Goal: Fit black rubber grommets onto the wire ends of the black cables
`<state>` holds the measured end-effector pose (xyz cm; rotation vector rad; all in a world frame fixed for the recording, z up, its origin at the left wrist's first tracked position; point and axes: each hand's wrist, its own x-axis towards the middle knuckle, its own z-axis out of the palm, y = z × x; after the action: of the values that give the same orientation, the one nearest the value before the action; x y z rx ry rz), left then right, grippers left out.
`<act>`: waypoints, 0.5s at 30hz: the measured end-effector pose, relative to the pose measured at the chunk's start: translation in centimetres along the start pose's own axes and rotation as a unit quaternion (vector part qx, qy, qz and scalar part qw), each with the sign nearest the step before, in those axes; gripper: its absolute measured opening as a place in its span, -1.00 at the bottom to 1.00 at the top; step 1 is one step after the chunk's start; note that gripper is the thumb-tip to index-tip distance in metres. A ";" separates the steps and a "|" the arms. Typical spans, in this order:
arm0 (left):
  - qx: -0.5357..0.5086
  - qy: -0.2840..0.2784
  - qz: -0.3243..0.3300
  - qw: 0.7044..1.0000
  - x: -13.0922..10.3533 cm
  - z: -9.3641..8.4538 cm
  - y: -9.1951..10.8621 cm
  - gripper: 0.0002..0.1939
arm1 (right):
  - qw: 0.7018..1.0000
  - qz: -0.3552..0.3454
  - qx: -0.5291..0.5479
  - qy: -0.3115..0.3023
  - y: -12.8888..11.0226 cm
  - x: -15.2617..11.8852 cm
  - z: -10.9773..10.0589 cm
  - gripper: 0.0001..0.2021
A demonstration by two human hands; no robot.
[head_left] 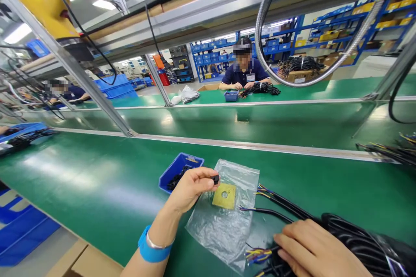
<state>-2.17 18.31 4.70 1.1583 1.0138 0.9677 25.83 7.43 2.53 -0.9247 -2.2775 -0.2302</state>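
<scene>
Left hand (pixel 191 188) pinches a black connector (pixel 215 179); right hand (pixel 313 242) spreads over black cables (pixel 354 238), no writing legible

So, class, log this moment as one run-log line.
left hand: pinching small black part | right hand: on black cables | nearby: blue bin, clear bag, yellow square

In our left hand (pixel 191 188) we pinch a small black connector (pixel 215 179); our right hand (pixel 312 246) touches black cables (pixel 344 236).
</scene>
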 end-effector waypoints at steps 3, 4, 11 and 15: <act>-0.029 -0.045 -0.038 0.998 0.0 0.8 -0.9 -0.59 | 0.999 0.023 0.034 -0.021 -0.3 -0.3 -0.3 -0.76; 0.000 -0.050 -0.036 0.998 0.1 0.9 -1.1 -0.61 | 0.998 0.027 0.044 -0.026 -0.3 -0.4 -0.3 -0.77; 0.509 -0.101 0.173 0.837 -0.2 1.6 -1.5 -0.84 | 0.995 0.046 0.058 -0.061 -0.4 -0.9 -0.2 -0.78; 0.659 -0.139 0.244 0.698 -0.4 2.7 -2.1 -0.83 | 0.994 0.054 0.065 -0.068 -0.3 -1.1 0.0 -0.77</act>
<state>0.45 16.96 2.97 2.7954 1.1388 0.2507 26.19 6.61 1.87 -1.0189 -2.3248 0.0288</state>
